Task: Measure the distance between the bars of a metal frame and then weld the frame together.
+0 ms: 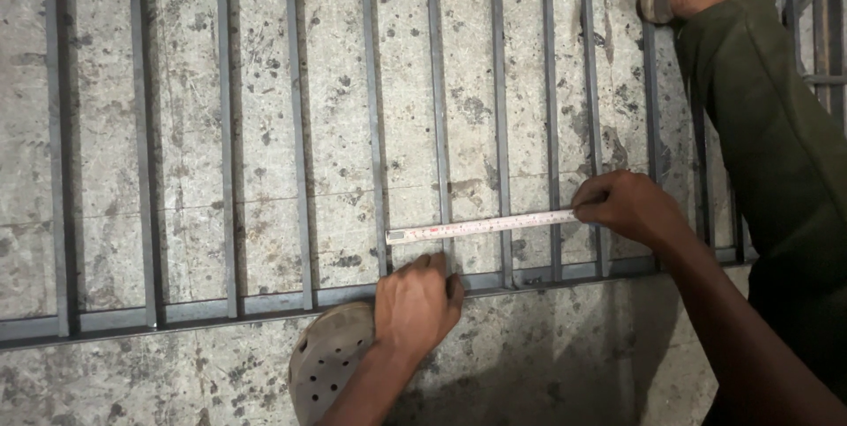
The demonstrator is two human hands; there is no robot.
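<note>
A stained, speckled grey concrete floor (547,364) carries everything. Flat on it lies a grey metal grille of parallel upright bars (300,126) joined by a cross rail along the near edge. A perforated beige rubber clog (326,360) rests on the floor near centre.
</note>
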